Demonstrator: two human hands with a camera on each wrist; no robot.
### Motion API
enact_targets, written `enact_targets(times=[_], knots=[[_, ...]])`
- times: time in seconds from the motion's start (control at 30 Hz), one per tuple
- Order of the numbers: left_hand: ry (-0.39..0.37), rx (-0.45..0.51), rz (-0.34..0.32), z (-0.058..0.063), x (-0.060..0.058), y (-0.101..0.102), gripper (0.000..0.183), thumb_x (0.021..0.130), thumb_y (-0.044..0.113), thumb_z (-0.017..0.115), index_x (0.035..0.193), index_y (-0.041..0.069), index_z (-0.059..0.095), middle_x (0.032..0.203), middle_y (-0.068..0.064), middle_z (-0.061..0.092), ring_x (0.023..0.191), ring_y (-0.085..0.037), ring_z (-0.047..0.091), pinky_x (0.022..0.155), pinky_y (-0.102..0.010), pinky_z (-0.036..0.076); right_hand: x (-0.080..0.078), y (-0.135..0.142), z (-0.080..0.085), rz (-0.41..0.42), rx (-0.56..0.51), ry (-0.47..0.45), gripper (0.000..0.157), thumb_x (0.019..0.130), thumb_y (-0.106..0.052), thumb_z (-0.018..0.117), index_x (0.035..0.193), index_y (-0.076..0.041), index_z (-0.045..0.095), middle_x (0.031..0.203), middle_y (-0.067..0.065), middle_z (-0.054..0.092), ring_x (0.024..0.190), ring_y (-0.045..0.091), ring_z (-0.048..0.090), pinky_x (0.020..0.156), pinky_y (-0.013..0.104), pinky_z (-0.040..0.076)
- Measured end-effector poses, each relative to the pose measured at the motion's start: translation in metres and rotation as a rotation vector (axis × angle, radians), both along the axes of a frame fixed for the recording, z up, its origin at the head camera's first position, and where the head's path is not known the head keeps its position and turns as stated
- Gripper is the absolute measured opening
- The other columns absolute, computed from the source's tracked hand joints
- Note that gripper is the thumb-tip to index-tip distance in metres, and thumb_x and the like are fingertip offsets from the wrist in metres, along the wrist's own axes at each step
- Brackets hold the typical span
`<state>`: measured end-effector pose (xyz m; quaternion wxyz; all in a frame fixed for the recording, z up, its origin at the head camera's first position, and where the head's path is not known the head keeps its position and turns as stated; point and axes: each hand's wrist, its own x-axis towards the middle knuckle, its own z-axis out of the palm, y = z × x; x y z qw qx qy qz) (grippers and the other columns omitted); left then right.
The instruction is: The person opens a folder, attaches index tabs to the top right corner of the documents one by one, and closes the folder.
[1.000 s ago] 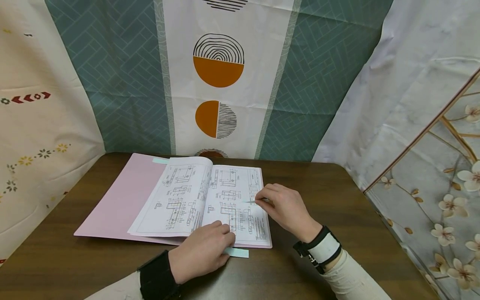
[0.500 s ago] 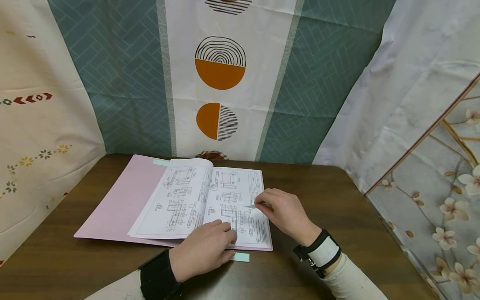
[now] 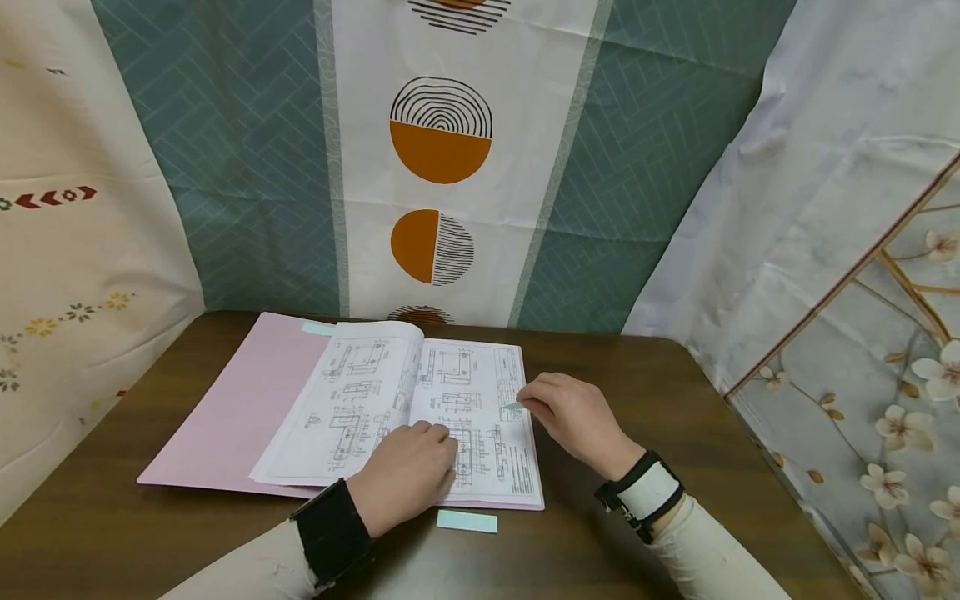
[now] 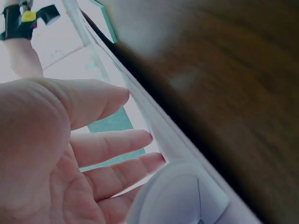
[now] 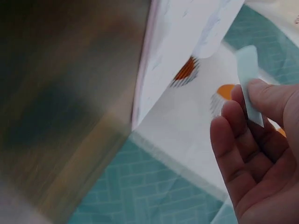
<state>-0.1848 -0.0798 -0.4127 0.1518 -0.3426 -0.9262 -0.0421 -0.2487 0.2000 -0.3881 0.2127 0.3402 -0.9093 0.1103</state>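
Observation:
Pages of line drawings [image 3: 300, 450] lie open in a pink folder [image 3: 217, 417]. My right hand [image 3: 573, 417] pinches a small pale green sticky strip [image 5: 248, 70] between thumb and fingers, over the right edge of the right-hand page [image 3: 491, 492]. Above the lower middle of the pages is my left hand [image 3: 408, 475], its fingertips at the paper. In the left wrist view its fingers [image 4: 114, 144] are loosely extended, thumb apart, with nothing between them. A second pale green strip [image 3: 467, 522] lies on the table just below the folder's bottom edge.
Another pale green strip [image 3: 318, 328] sits at the top edge of the folder's left cover. The brown wooden table [image 3: 637, 367] is bordered by patterned cloth [image 3: 570, 267] at the back and sides. A curled page [image 4: 177, 196] stands up near the left hand.
My left hand has shifted up and slightly left, uncovering the strip on the table. My right hand's strip has moved slightly up and right toward the page edge.

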Motion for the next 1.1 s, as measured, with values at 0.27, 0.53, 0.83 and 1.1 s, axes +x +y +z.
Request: enact_targets(times=[0.27,0.53,0.83,1.1], knots=[[-0.069,-0.028,0.009,0.001,-0.004,-0.005,0.029,0.095,0.028,0.085,0.110,0.004,0.080,0.105,-0.009,0.076,0.092,-0.027,0.072,0.075,-0.043,0.059,-0.047,0.014,-0.003,-0.061,0.035,0.016,0.012,0.096,-0.007,0.087,0.107,-0.012,0.083,0.099,0.001,0.081,0.077,0.014,0.070,0.075,0.036,0.063],[-0.067,-0.018,-0.005,-0.001,-0.007,-0.006,0.024,0.097,0.025,0.083,0.108,0.004,0.079,0.104,-0.009,0.075,0.091,-0.026,0.070,0.075,-0.042,0.059,-0.090,0.008,-0.008,-0.120,0.116,0.097,0.009,0.097,-0.005,0.084,0.101,-0.012,0.082,0.095,0.002,0.078,0.082,0.020,0.073,0.071,0.038,0.061],[-0.085,-0.034,0.005,-0.002,-0.005,-0.003,0.027,0.098,0.027,0.082,0.114,0.005,0.079,0.109,-0.008,0.076,0.096,-0.026,0.071,0.080,-0.042,0.061,-0.123,0.005,-0.023,-0.166,0.224,0.171,0.008,0.095,-0.006,0.087,0.098,-0.013,0.084,0.092,0.004,0.076,0.082,0.022,0.073,0.070,0.037,0.062],[-0.089,-0.043,0.008,-0.002,-0.003,-0.003,0.029,0.098,0.028,0.083,0.116,0.006,0.080,0.111,-0.008,0.076,0.097,-0.026,0.071,0.081,-0.042,0.061,-0.138,0.004,-0.028,-0.170,0.272,0.183,0.007,0.096,-0.008,0.087,0.099,-0.013,0.084,0.095,0.005,0.078,0.085,0.023,0.075,0.073,0.038,0.064]])
